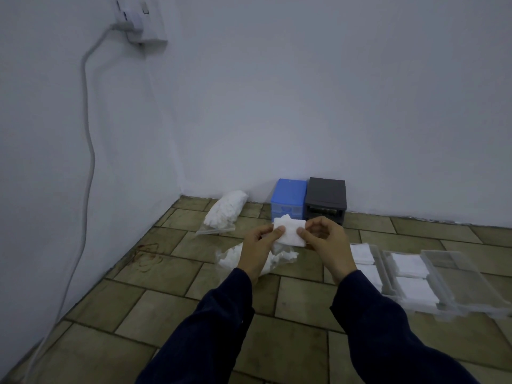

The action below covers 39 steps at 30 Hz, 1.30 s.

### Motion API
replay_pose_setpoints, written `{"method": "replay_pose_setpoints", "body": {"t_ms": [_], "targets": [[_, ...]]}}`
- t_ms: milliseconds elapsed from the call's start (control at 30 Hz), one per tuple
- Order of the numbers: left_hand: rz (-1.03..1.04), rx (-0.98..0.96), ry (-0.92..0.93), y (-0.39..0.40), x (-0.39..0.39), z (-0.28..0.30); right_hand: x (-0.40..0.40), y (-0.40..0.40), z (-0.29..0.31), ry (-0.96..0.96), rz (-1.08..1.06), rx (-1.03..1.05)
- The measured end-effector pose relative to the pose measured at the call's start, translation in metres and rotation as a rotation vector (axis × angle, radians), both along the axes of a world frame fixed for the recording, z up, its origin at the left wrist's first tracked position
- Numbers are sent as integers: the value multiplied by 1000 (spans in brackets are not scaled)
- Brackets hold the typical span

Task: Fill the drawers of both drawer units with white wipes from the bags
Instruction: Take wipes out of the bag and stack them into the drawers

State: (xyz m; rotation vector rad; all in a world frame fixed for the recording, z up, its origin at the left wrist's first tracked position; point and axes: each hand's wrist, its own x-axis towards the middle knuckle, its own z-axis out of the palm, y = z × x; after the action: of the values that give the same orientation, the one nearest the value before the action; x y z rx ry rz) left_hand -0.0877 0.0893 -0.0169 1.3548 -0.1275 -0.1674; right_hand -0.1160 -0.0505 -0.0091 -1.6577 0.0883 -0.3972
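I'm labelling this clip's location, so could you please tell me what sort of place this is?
Probably a bare indoor room corner, with work done on the floor: plain white walls meet a tiled floor, and a wall socket has a cable hanging down.

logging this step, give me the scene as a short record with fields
held item: white wipe, pinched by left hand and right hand
open bag: on floor under the hands
full bag: by the wall
units: blue unit, dark unit, side by side
drawers out: clear drawers on the floor at right, two visibly holding wipes
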Motion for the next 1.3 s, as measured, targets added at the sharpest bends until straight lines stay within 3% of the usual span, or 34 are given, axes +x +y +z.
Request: {"method": "replay_pose_setpoints", "body": {"t_ms": [500, 933, 1300], "targets": [[-3, 261, -168, 4, -1, -2, 4, -12, 8, -88, 63, 45], [-164, 241, -202, 3, -10, 2, 3, -10, -3, -106, 127, -237], [-57, 162, -98, 4, -6, 0, -2, -7, -4, -148, 72, -291]]}}
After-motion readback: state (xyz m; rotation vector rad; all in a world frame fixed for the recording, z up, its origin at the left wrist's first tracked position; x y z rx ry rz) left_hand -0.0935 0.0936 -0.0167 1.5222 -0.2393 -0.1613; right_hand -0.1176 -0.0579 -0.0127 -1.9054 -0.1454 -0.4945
